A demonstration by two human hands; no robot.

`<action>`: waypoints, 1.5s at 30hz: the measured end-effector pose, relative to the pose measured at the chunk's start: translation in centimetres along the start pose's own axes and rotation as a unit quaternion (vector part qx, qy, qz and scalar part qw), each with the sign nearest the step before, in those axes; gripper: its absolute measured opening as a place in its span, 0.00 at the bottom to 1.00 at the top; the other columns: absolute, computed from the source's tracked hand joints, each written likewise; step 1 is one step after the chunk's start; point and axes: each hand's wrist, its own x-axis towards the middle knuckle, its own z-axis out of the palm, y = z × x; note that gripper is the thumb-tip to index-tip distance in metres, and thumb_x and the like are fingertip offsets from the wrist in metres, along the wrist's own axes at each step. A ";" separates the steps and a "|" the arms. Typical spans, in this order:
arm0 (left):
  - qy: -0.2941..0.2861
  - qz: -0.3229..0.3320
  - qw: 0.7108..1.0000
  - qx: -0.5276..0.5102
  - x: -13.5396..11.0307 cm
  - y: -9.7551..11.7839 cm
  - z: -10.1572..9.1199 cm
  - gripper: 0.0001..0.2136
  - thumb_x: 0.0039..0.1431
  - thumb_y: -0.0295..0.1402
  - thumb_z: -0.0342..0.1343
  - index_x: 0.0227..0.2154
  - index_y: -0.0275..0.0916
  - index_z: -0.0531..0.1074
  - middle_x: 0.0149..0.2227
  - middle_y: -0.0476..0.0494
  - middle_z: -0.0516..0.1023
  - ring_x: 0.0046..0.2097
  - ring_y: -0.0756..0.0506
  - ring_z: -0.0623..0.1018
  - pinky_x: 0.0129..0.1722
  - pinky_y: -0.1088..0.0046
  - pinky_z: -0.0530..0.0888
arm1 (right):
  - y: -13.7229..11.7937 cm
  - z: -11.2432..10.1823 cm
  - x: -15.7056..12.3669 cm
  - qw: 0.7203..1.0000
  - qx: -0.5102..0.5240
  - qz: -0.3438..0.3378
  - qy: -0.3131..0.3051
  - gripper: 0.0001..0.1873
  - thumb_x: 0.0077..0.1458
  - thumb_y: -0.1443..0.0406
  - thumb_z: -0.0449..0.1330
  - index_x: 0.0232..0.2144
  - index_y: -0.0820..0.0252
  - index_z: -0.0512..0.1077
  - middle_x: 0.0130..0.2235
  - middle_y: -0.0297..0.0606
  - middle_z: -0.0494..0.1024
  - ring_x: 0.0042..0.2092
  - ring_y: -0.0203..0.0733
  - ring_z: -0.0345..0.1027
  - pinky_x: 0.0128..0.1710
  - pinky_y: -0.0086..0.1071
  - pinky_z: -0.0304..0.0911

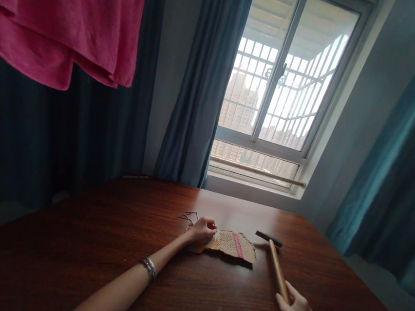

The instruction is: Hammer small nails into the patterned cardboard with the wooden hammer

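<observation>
My right hand (297, 308) is wrapped round the lower end of a hammer's wooden handle. The hammer (276, 265) has a dark head that is over the table to the right of a piece of cardboard. This torn brown cardboard (230, 243) lies flat, covered in small dark dots, with a pink band across it. My left hand (203, 228) rests at its left end, fingertips pinched together; what they hold is too small to make out. Just behind that hand lie several thin nails (188, 216), loosely crossed.
The brown wooden table (165, 288) reaches back to a window (273, 83) with a rail low across it. Blue curtains (198, 101) hang at the table's far side and on the right. A pink cloth (66, 19) hangs at upper left.
</observation>
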 end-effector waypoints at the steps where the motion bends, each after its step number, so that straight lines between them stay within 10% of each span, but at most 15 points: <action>1: 0.000 0.002 1.000 0.000 0.0 0.0 0.0 0.08 0.43 0.34 0.55 0.23 0.32 0.72 0.24 0.47 0.73 0.27 0.51 0.70 0.27 0.78 0.63 | -0.1 0.0 -0.1 1.000 -0.008 0.001 -0.003 0.29 0.43 0.58 0.52 0.48 0.64 0.67 0.40 0.51 0.76 0.42 0.56 0.69 0.38 0.39 0.61; 45: -0.024 0.008 1.000 -0.007 0.0 0.1 0.0 0.09 0.44 0.34 0.56 0.26 0.31 0.73 0.25 0.46 0.74 0.28 0.51 0.71 0.27 0.79 0.65 | 1.5 2.1 0.5 0.965 -0.228 -0.094 0.083 0.24 0.52 0.62 0.47 0.50 0.66 0.64 0.42 0.52 0.69 0.40 0.52 0.67 0.42 0.40 0.59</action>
